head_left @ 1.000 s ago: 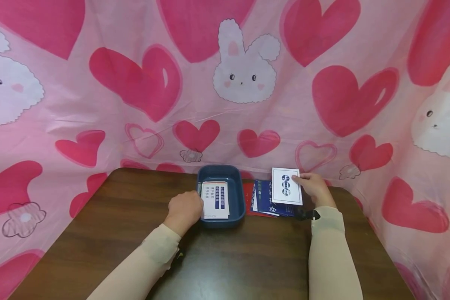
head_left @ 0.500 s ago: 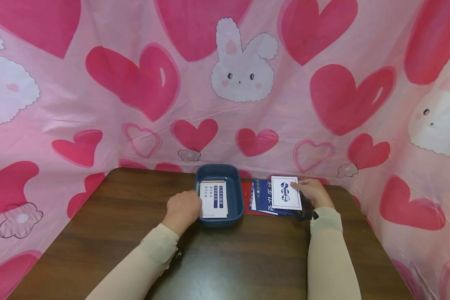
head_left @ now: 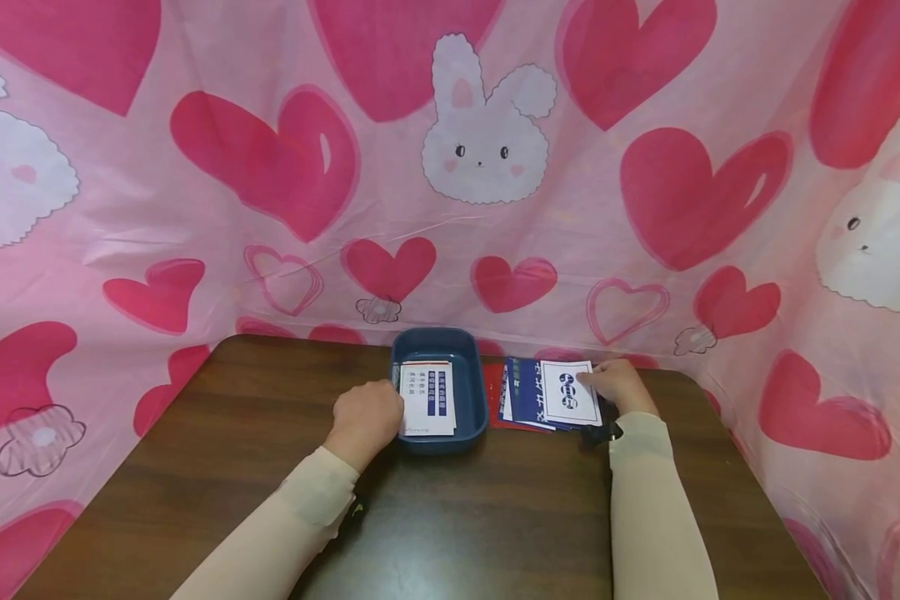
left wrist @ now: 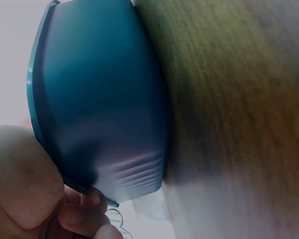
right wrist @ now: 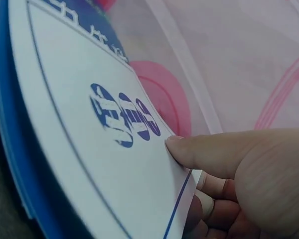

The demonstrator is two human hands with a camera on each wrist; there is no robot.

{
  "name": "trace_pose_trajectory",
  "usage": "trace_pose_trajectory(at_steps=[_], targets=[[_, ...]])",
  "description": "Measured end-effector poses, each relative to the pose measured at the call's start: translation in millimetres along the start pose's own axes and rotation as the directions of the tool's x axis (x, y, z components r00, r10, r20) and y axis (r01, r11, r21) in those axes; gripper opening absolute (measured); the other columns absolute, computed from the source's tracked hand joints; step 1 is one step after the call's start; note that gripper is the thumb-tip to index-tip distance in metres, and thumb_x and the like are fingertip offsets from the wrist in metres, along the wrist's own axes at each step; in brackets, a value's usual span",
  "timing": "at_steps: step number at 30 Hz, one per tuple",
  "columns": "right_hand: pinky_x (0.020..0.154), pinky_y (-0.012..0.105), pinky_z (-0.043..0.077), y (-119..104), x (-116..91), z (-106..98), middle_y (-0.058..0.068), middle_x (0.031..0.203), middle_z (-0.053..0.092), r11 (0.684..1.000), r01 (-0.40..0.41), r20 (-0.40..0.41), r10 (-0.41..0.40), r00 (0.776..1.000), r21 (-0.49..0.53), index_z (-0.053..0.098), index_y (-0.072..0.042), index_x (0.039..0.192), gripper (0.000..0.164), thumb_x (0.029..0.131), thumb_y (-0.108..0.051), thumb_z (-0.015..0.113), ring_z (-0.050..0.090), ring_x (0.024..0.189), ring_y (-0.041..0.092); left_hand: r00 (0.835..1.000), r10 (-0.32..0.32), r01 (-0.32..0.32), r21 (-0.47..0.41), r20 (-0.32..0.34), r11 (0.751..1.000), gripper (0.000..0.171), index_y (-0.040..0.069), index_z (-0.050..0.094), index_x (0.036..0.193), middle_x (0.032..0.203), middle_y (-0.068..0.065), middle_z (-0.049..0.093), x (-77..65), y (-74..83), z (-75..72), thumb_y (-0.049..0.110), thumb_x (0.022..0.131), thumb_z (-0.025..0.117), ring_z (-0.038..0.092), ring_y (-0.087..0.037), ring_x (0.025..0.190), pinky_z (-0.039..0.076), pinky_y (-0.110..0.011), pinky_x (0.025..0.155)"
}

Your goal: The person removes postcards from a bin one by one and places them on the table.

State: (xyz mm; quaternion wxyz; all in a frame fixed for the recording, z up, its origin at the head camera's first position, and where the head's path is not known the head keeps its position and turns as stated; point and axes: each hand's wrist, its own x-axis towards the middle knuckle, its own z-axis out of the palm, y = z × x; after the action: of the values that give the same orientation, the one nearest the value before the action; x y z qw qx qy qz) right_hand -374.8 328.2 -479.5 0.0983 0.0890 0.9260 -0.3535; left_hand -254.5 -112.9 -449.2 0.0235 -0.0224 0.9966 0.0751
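Note:
My left hand grips the left rim of a blue plastic tray, its fingers curled over the edge in the left wrist view. Inside the tray lies a small pile of cards, the top one white with blue printed characters. To the right, my right hand pinches the right edge of a white card with blue round lettering and a thin border. The thumb presses on its face, with the other fingers behind. This card overlaps a fanned stack of blue cards.
A red card sticks out at the left of the stack, beside the tray. Everything rests near the back edge of a dark wooden table. Behind it hangs a pink curtain with hearts and rabbits.
My right hand has lowered the white card and shifted it slightly left, over the blue stack. The left hand stays on the tray rim.

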Motion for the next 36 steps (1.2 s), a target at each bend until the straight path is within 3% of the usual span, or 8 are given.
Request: trace_pose_trajectory(at_steps=[7, 13, 19, 26, 31, 36], targets=[[0.100, 0.055, 0.060, -4, -3, 1, 0.023, 0.112, 0.078, 0.998, -0.011, -0.025, 0.010, 1.000, -0.066, 0.081, 0.006, 0.117, 0.043, 0.105, -0.035, 0.078, 0.067, 0.104, 0.039, 1.000, -0.001, 0.001, 0.005, 0.001, 1.000, 0.040, 0.001, 0.077, 0.120, 0.087, -0.014, 0.074, 0.2, -0.2, 1.2, 0.035, 0.099, 0.083, 0.065, -0.030, 0.066, 0.067, -0.048, 0.061], [0.101, 0.059, 0.062, -7, -8, 3, 0.022, 0.107, 0.078, 0.994, -0.021, -0.049, 0.016, 0.999, -0.108, 0.081, 0.003, 0.110, 0.040, 0.101, -0.035, 0.083, 0.068, 0.100, 0.039, 1.000, 0.002, -0.002, 0.004, -0.007, 1.000, 0.038, 0.001, 0.077, 0.118, 0.085, -0.013, 0.073, -0.2, -0.2, 0.4, 0.034, 0.099, 0.083, 0.064, -0.030, 0.066, 0.066, -0.048, 0.060], [0.105, 0.065, 0.060, -6, -11, 2, 0.026, 0.117, 0.078, 0.996, -0.006, -0.047, 0.002, 0.999, -0.092, 0.080, 0.005, 0.116, 0.043, 0.102, -0.035, 0.081, 0.068, 0.105, 0.042, 1.000, -0.003, 0.003, -0.009, 0.003, 1.000, 0.038, 0.002, 0.078, 0.118, 0.086, -0.013, 0.073, -0.2, -0.6, -0.3, 0.034, 0.098, 0.084, 0.064, -0.031, 0.068, 0.066, -0.048, 0.061], [0.085, 0.047, 0.059, -7, -14, -4, 0.022, 0.107, 0.076, 0.999, -0.024, -0.023, 0.023, 0.999, -0.042, 0.079, 0.002, 0.108, 0.040, 0.109, -0.037, 0.071, 0.065, 0.097, 0.036, 1.000, -0.002, 0.002, -0.013, 0.011, 1.000, 0.040, 0.002, 0.077, 0.121, 0.088, -0.013, 0.073, 0.4, -0.7, -0.2, 0.033, 0.097, 0.085, 0.064, -0.030, 0.069, 0.065, -0.047, 0.061], [0.079, 0.039, 0.053, -14, -11, -7, 0.019, 0.103, 0.077, 0.998, 0.034, -0.049, -0.037, 0.998, -0.050, 0.081, 0.001, 0.101, 0.042, 0.110, -0.038, 0.069, 0.064, 0.096, 0.032, 1.000, 0.000, 0.000, -0.005, 0.009, 1.000, 0.040, 0.002, 0.077, 0.121, 0.087, -0.013, 0.073, 0.8, -0.8, -0.4, 0.033, 0.097, 0.085, 0.064, -0.030, 0.068, 0.065, -0.047, 0.061], [0.082, 0.039, 0.058, -32, -17, -6, 0.021, 0.113, 0.079, 0.989, 0.145, -0.049, -0.146, 0.988, -0.027, 0.079, 0.002, 0.122, 0.047, 0.109, -0.042, 0.069, 0.073, 0.099, 0.030, 1.000, -0.002, 0.002, 0.002, 0.016, 1.000, 0.039, 0.002, 0.078, 0.120, 0.087, -0.012, 0.073, 0.1, -0.4, -1.1, 0.032, 0.097, 0.086, 0.064, -0.030, 0.068, 0.065, -0.047, 0.061]])
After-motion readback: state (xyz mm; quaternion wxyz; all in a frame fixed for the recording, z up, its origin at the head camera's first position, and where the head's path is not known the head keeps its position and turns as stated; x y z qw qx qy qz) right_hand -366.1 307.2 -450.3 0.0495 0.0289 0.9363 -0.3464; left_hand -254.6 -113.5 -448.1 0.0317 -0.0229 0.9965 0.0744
